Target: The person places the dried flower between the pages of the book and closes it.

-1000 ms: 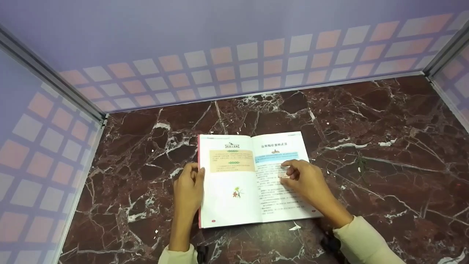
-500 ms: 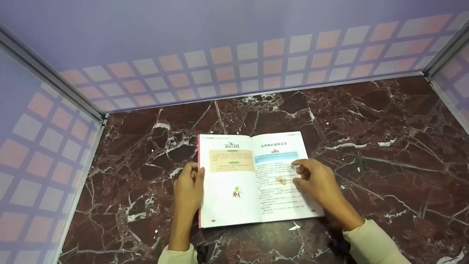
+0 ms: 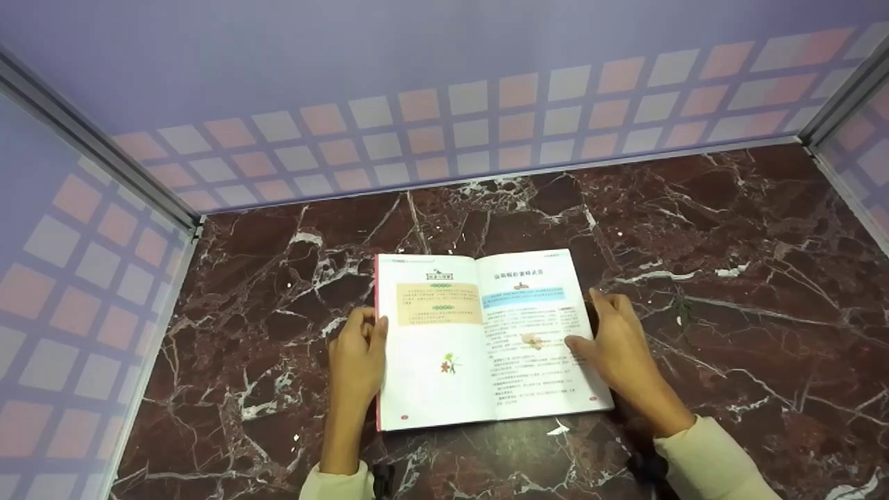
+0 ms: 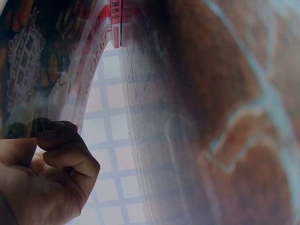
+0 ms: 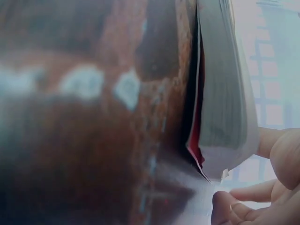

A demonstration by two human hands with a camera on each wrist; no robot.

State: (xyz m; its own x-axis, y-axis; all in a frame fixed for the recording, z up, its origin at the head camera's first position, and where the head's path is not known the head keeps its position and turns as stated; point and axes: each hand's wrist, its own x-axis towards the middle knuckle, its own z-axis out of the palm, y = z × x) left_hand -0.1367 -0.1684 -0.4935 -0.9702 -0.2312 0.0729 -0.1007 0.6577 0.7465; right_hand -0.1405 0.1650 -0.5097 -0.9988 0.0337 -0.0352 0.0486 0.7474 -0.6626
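Note:
An open book point(image 3: 434, 378) lies on the marble-patterned tabletop, with printed text on its right page and a yellow box and small flower picture on its left. At its left edge my left hand point(image 3: 355, 361) grips the book, thumb along the page edge. The left wrist view shows this hand's fingers point(image 4: 68, 154) curled at the dark, illustrated cover point(image 4: 28, 65). My right hand point(image 3: 618, 340) is at the right edge, its thumb over the page and its fingers outside the book. In the right wrist view, those fingers point(image 5: 253, 192) stand apart from the page block point(image 5: 225, 84).
The dark red, white-veined tabletop point(image 3: 729, 278) surrounds the book. Purple panels with pink and white squares point(image 3: 479, 132) rise at the back, left and right. A small green sprig-like mark point(image 3: 684, 305) shows right of the book.
My right hand has slid right across the right page to its outer edge, uncovering a small printed picture. My left hand and the book have stayed in place.

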